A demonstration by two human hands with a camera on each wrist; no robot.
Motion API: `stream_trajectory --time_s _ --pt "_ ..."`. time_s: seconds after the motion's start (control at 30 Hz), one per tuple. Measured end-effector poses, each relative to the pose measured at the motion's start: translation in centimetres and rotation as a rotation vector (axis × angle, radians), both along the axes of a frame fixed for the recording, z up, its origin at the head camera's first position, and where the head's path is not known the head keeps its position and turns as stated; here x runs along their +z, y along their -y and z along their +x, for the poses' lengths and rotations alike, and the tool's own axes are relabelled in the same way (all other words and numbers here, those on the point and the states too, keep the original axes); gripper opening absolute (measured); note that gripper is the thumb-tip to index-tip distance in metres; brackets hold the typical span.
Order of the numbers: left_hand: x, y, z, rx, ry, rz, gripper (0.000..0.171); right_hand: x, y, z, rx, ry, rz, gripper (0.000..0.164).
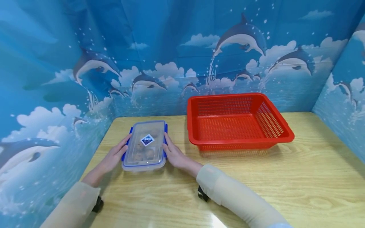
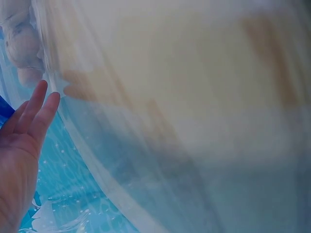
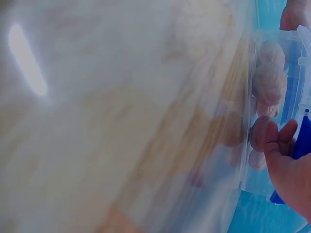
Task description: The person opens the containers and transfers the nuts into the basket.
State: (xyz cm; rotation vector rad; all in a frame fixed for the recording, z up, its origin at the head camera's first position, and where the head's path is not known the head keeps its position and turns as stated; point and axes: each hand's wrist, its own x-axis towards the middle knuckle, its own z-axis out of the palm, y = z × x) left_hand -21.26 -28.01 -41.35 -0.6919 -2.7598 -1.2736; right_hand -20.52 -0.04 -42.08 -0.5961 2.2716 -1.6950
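Observation:
A clear plastic food container (image 1: 142, 155) with blue side clips and a diamond-shaped blue and white label lies lid-up at the left of the table. Through its walls show several round, pale brown things (image 3: 269, 77); their kind is blurred by the plastic. My left hand (image 1: 115, 153) holds the container's left side, fingertips at the wall and clip. On the opposite side my right hand (image 1: 175, 155) grips the edge, its fingers bent against the wall in the right wrist view, beside a blue clip (image 3: 303, 141).
A red plastic basket (image 1: 242, 142) with slotted walls stands right of the container, towards the back of the wood-grain table (image 1: 285, 186). A blue curtain (image 1: 176, 41) printed with dolphins hangs behind and along both sides of the table.

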Motion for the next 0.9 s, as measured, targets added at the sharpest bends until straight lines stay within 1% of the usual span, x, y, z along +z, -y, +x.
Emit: stream_trajectory --time_s 0.33,0.67,0.77,0.9 --pt "0.26 -0.02 0.21 0.008 0.043 -0.004 0.048 -0.10 -0.24 -0.05 0.004 0.004 0.005 0.056" --pt "0.06 0.03 0.19 0.001 0.027 -0.004 0.048 0.01 -0.35 -0.14 0.003 0.006 0.017 0.055" --pt "0.13 0.03 0.20 0.000 0.035 -0.009 0.048 -0.13 -0.44 -0.15 -0.011 0.002 0.016 0.055" --pt "0.27 0.09 0.27 0.010 0.058 -0.009 0.049 -0.31 -0.63 -0.18 -0.014 0.019 0.015 0.054"
